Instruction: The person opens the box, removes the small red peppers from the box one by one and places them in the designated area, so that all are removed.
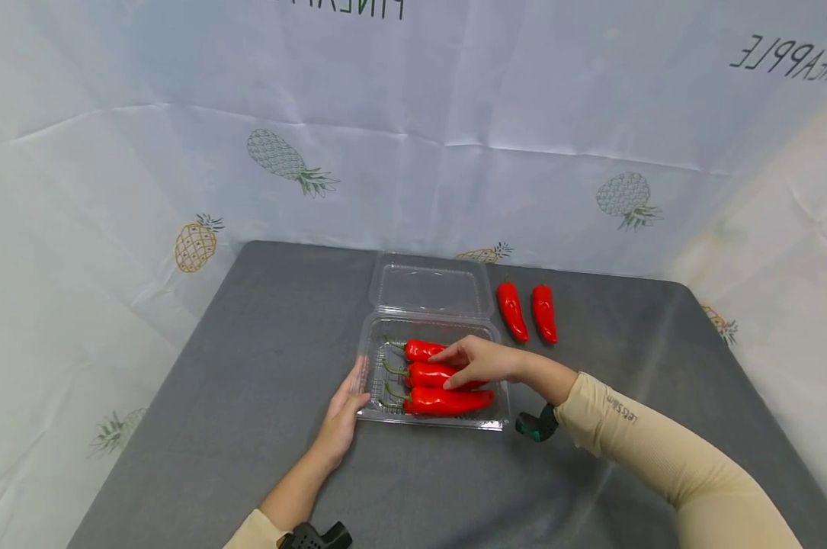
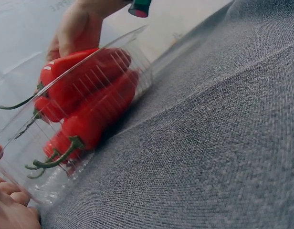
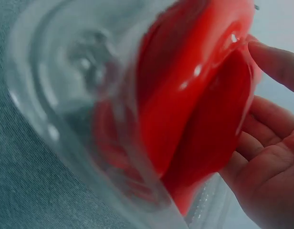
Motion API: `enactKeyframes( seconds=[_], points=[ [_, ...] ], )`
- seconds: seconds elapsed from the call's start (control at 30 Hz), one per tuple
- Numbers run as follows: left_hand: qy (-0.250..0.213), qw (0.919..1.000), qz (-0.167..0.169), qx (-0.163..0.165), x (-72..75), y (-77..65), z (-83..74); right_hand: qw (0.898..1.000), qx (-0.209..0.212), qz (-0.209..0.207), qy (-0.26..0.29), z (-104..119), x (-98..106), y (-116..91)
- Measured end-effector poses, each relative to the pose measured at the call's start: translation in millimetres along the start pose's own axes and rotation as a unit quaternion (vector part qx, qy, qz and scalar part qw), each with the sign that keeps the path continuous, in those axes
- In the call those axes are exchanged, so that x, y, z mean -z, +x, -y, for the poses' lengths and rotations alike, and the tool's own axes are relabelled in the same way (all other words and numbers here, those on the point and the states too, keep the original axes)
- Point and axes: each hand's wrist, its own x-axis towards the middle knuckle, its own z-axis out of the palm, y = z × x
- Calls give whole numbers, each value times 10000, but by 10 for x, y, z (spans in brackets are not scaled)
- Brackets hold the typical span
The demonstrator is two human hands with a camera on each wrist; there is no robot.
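Note:
A clear plastic clamshell container (image 1: 386, 418) lies on the grey table with its lid (image 1: 432, 290) folded back. Several red chili peppers (image 1: 447, 402) are inside, some stacked on others, their green stems toward the left. My left hand (image 1: 341, 415) holds the container's left side, thumb at the rim and fingers along the outer wall. Over the container, my right hand (image 1: 478, 360) grips the middle red chili pepper (image 1: 427, 374) between thumb and fingers. The right wrist view shows the thumb (image 3: 276, 62) against a pepper; some fingertips are hidden behind it.
Two more red chili peppers (image 1: 512, 311) lie side by side on the table, right of the lid. A white cloth (image 1: 413, 191) printed with pineapples hangs behind the grey table (image 1: 283, 328). Each wrist carries a dark camera.

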Motion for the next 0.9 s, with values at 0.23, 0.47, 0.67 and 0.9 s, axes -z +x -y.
enactKeyframes(
  seconds=[0.23, 0.47, 0.67, 0.9],
  points=[
    [-21, 9998, 52, -164, -9, 2, -5, 9990, 161, 0, -415, 1, -21, -5],
    [-25, 9999, 87, -100, -8, -4, -16, 9948, 262, -42, -985, 18, -15, 15],
    [-40, 9998, 108, -141, -2, -4, 4, 9917, 302, -43, -1247, 14, -19, 39],
    [38, 9999, 71, 90, -1, -3, 1, 9902, 345, -61, -1350, 5, -2, 49]
  ],
)
